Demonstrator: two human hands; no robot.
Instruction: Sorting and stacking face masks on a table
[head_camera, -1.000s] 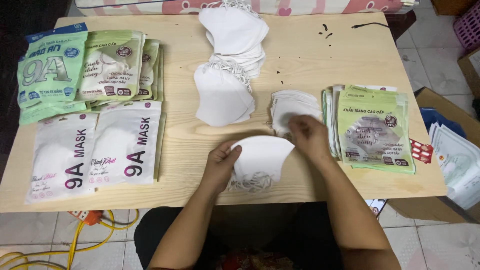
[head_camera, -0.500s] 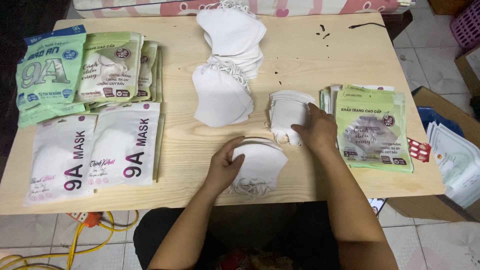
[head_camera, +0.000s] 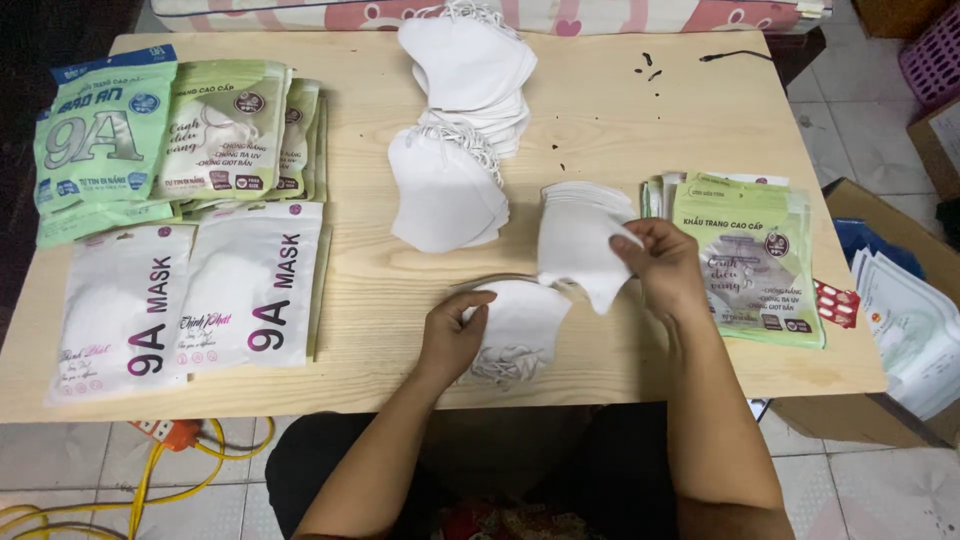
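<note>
Right hand pinches a white mask by its right edge, lifted off the small stack, long axis tipped toward the person. Left hand presses fingers flat on the mask pile, just left and below, nearer.

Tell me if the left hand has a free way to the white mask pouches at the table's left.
Probably yes: the left hand rests on a white mask, and only bare table lies between it and the white pouches.
</note>
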